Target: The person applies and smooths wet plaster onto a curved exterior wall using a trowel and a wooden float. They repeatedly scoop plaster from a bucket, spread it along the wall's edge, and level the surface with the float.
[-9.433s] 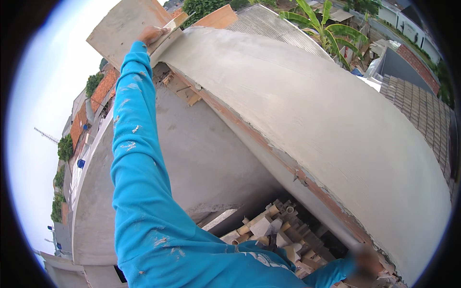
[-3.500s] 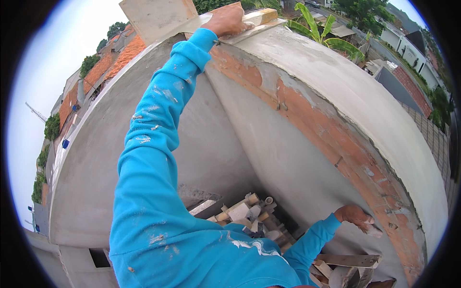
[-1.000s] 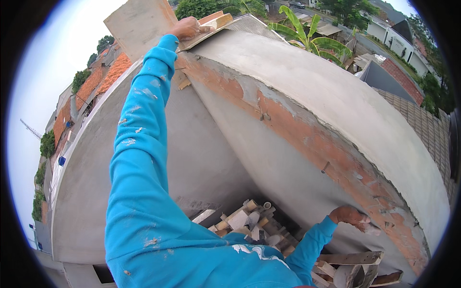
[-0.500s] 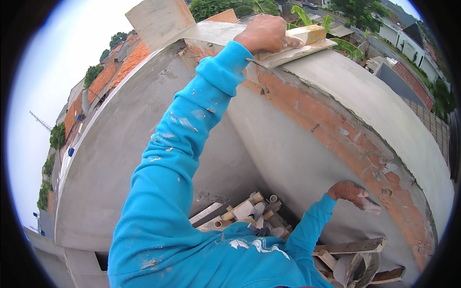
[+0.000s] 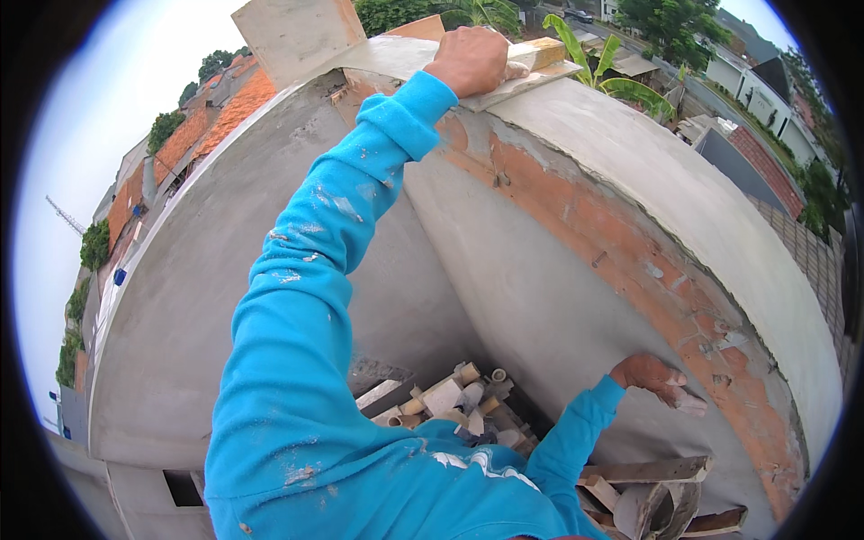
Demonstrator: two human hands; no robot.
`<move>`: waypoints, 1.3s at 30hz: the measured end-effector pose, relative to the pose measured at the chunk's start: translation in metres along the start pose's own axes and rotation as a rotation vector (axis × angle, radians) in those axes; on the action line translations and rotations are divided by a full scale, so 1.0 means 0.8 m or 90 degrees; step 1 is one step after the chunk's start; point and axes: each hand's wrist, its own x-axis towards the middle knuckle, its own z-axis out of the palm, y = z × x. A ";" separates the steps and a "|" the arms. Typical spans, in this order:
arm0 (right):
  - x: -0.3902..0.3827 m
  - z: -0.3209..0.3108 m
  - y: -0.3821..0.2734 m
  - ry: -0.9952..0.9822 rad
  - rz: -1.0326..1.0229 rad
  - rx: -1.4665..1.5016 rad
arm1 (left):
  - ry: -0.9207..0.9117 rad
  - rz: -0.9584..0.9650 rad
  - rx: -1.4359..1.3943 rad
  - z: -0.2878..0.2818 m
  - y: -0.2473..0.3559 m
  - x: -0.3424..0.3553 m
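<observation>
Float (image 5: 542, 58) shifted leftward, left hand (image 5: 472, 61) gripping; right hand (image 5: 655, 378) near wall (image 5: 540, 270)

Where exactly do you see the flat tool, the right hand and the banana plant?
Flat tool (image 5: 540, 55): head view, on its wooden grip.
Right hand (image 5: 652, 375): head view, on its back.
Banana plant (image 5: 635, 89): head view, on a lower leaf.

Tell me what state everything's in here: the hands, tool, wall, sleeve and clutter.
Left hand: closed on the wooden float
Wooden float: flat side down, over the wall top
Right hand: partly curled beside the inner wall face; contact unclear
Wall top: plastered, mostly smooth
Brick strip: exposed, patchy
Blue sleeve: rumpled, spattered
Scrap heap: jumbled
</observation>
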 end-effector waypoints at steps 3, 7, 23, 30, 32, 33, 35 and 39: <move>0.013 -0.007 -0.052 0.032 -0.030 0.008 | -0.031 -0.030 0.029 0.035 -0.070 0.013; 0.027 -0.009 -0.044 0.051 -0.134 0.005 | -0.040 -0.080 0.050 0.075 -0.144 0.031; 0.022 -0.009 -0.068 0.066 -0.015 0.068 | -0.111 -0.134 0.046 0.118 -0.248 0.042; 0.022 -0.011 -0.050 0.047 -0.004 0.066 | -0.043 -0.041 -0.018 0.007 -0.043 0.000; 0.022 -0.012 -0.061 0.043 -0.032 0.032 | -0.014 0.008 -0.040 -0.024 0.013 -0.011; 0.019 -0.013 -0.065 0.036 -0.034 0.031 | 0.006 0.024 -0.068 -0.037 0.038 -0.018; 0.021 -0.014 -0.068 0.037 -0.048 0.024 | 0.040 0.072 -0.126 -0.058 0.091 -0.020; 0.013 -0.011 -0.061 0.021 -0.038 0.021 | 0.034 0.163 -0.250 -0.125 0.210 -0.040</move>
